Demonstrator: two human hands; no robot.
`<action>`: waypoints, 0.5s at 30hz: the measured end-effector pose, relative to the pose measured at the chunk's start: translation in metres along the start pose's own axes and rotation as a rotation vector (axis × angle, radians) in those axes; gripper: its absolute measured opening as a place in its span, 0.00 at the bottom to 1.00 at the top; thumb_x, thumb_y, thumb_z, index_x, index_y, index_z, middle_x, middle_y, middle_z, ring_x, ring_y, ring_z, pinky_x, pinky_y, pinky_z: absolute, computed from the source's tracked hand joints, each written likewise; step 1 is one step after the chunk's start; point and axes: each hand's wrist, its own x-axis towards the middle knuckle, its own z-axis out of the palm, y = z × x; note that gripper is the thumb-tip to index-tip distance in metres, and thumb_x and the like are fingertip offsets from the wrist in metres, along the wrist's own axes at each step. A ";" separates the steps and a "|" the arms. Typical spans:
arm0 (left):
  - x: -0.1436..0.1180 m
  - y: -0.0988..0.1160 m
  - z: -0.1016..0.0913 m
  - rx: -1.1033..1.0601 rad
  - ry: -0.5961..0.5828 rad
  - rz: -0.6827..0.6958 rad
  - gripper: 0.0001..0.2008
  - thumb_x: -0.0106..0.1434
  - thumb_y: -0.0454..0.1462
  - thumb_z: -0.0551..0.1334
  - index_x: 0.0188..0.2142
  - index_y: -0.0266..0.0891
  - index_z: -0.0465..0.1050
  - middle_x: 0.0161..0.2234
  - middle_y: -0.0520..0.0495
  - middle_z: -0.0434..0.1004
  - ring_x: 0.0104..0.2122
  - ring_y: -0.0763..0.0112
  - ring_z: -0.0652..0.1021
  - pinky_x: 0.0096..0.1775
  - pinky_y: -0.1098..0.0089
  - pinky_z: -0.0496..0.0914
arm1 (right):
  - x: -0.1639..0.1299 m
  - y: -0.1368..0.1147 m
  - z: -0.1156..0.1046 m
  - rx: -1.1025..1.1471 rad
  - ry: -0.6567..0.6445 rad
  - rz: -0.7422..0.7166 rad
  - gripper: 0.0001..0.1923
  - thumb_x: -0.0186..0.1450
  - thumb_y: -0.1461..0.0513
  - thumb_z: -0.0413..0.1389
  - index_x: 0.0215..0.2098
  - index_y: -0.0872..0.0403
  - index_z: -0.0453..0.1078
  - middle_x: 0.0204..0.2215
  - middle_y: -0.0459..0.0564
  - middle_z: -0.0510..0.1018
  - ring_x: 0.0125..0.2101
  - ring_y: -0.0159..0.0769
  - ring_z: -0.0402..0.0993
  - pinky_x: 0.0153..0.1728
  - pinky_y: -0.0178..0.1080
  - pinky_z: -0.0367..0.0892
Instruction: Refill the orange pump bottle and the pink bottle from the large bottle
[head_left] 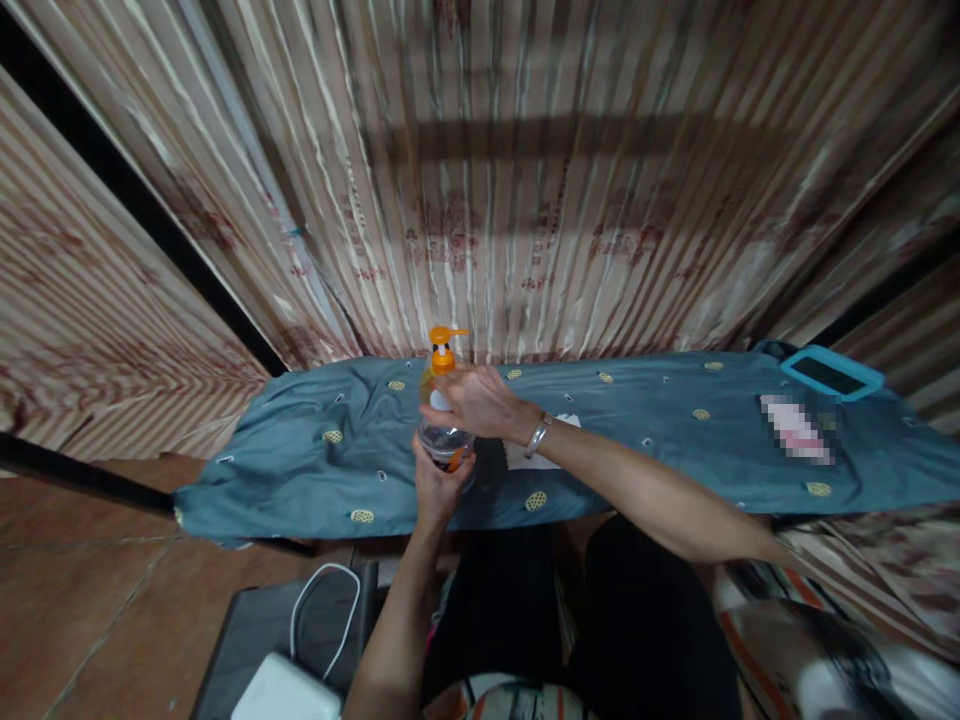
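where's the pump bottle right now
In the head view the pump bottle stands left of centre on the blue-covered board, gripped low by the left hand and higher by the right hand.

L hand [439, 487] raised from below, forearm near vertical, palm up, fingers [424, 462] curled in a loose cupping grip. R hand [474, 401] reached across from the right, forearm angled long and diagonal, wrist w/ metal bracelet [537, 435], palm down, fingers [439, 395] bent and closed in a grasp. Both hands stacked close, R just above L.
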 end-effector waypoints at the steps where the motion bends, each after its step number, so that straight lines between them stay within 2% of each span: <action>1: 0.000 0.001 -0.001 -0.001 -0.011 -0.007 0.42 0.46 0.41 0.74 0.58 0.41 0.59 0.47 0.41 0.79 0.44 0.58 0.81 0.46 0.59 0.76 | 0.000 0.003 0.001 0.005 0.003 -0.025 0.17 0.69 0.52 0.57 0.50 0.55 0.72 0.46 0.51 0.78 0.44 0.39 0.77 0.46 0.49 0.73; 8: 0.004 0.004 -0.004 -0.055 -0.094 -0.009 0.39 0.45 0.40 0.74 0.55 0.41 0.61 0.42 0.45 0.80 0.39 0.61 0.82 0.43 0.62 0.76 | -0.001 0.017 -0.007 0.040 0.004 -0.191 0.16 0.70 0.52 0.57 0.47 0.55 0.72 0.44 0.50 0.78 0.44 0.39 0.77 0.46 0.49 0.73; 15: 0.004 0.004 -0.006 -0.073 -0.087 -0.021 0.38 0.45 0.39 0.74 0.53 0.41 0.61 0.42 0.45 0.80 0.39 0.63 0.81 0.44 0.63 0.76 | -0.002 0.018 -0.026 0.124 -0.028 -0.305 0.15 0.69 0.55 0.58 0.50 0.55 0.71 0.45 0.50 0.78 0.44 0.39 0.76 0.46 0.49 0.72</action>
